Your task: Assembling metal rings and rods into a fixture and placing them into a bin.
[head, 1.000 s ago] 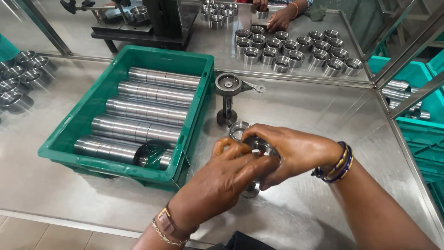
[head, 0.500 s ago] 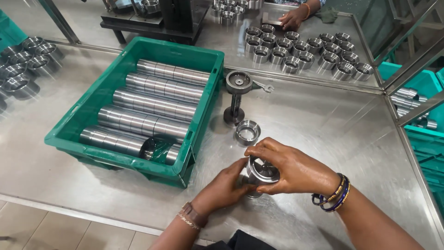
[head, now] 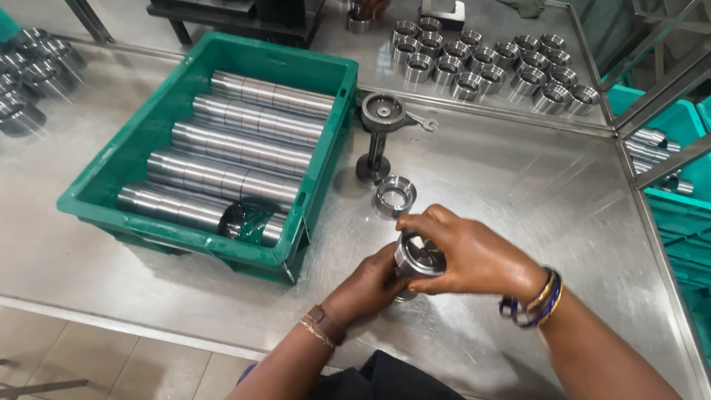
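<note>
Both hands grip steel cylinder | its lower half hidden

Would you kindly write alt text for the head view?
Two hands, left hand and right hand, grip an upright steel cylinder on a steel table. A loose metal ring lies just beyond; a green crate of steel cylinders sits left.

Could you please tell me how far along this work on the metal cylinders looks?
Done: many short rings stand in rows at the table's far side. In hand: left hand and right hand grip one upright cylinder. Left: the cylinders lying in the green crate and a loose ring.
</note>
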